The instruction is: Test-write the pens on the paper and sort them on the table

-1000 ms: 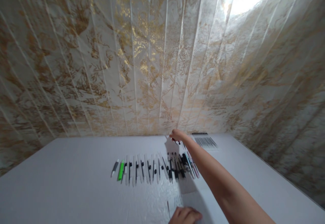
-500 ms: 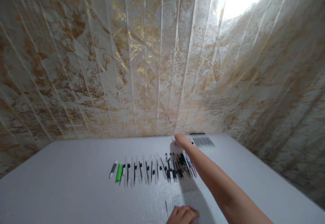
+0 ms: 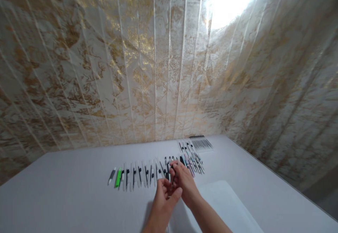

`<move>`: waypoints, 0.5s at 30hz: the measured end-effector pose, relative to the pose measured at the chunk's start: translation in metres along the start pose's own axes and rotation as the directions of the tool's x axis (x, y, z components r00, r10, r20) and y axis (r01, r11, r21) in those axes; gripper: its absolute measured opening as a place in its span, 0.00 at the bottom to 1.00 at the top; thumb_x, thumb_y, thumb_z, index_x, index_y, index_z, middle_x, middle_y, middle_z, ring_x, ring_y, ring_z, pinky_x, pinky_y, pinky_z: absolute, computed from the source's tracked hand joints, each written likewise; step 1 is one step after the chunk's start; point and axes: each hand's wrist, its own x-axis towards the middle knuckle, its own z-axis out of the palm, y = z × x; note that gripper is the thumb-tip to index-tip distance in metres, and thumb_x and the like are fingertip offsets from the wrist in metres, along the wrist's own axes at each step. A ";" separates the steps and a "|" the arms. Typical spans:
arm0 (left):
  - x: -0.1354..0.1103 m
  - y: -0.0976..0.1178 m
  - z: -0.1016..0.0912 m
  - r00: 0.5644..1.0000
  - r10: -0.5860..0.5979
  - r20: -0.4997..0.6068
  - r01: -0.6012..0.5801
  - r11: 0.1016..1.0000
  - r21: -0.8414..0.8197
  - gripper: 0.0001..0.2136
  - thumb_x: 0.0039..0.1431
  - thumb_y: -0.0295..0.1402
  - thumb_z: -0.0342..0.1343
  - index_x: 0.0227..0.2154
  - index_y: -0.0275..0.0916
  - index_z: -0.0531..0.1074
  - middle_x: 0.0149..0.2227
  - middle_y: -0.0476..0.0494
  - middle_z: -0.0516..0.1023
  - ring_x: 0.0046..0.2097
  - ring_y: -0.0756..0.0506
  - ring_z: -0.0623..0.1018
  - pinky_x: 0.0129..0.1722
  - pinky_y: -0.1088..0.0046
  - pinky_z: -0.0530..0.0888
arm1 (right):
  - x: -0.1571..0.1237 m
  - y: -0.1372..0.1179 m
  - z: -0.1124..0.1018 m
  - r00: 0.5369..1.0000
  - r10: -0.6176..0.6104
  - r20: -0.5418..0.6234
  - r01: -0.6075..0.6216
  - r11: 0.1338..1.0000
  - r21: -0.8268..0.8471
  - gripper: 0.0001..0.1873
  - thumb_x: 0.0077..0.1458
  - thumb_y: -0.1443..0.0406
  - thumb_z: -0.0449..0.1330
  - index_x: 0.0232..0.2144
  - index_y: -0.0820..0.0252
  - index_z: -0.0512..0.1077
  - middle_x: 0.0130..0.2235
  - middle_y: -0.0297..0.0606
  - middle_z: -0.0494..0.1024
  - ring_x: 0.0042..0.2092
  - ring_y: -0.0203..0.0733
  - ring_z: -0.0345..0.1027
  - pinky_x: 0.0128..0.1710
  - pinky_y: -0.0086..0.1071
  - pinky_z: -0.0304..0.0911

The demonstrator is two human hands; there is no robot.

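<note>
The white surface [image 3: 66,197] bears a grey-and-white pen [image 3: 112,176], a green tube [image 3: 118,178], a row of clear tubes [image 3: 131,183] and dark sticks [image 3: 140,176], clustered slim pens [image 3: 196,163] and a pale sheet [image 3: 224,201].

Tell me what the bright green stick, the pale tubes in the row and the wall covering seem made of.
Bright green stick: probably plastic, judging by its even, saturated colour; gloss unclear. Pale tubes: likely translucent plastic, from their whitish, hazy look, but too small to be sure. Wall covering: perhaps thin film or coated fabric, semi-glossy, with creases and glinting gold patches.
</note>
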 end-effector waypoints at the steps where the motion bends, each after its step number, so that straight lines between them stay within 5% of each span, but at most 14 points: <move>1: 0.000 0.002 0.001 1.000 -0.012 0.002 0.012 1.000 0.011 0.24 0.43 0.52 0.65 0.30 0.41 0.60 0.29 0.50 0.73 0.32 0.48 0.74 0.33 0.74 0.68 | -0.006 0.005 0.003 0.999 -0.018 -0.043 0.021 0.998 0.065 0.22 0.44 0.46 0.60 0.33 0.53 0.62 0.22 0.24 0.58 0.19 0.30 0.47 0.17 0.25 0.44; 5: 0.005 0.015 0.002 1.000 0.007 -0.013 -0.006 0.998 0.065 0.20 0.40 0.44 0.68 0.24 0.40 0.62 0.24 0.55 0.68 0.28 0.51 0.70 0.29 0.77 0.65 | -0.014 0.001 0.012 0.982 -0.073 -0.174 0.117 0.959 0.258 0.22 0.40 0.49 0.64 0.31 0.54 0.62 0.23 0.25 0.61 0.22 0.31 0.54 0.20 0.24 0.49; 15: 0.021 0.050 0.007 0.989 -0.096 0.110 0.082 0.989 0.125 0.18 0.33 0.35 0.65 0.25 0.42 0.60 0.25 0.52 0.71 0.30 0.48 0.71 0.33 0.74 0.66 | -0.019 -0.013 0.022 0.984 -0.095 -0.149 0.159 0.845 0.510 0.18 0.39 0.55 0.68 0.27 0.57 0.66 0.20 0.24 0.61 0.21 0.31 0.53 0.21 0.25 0.51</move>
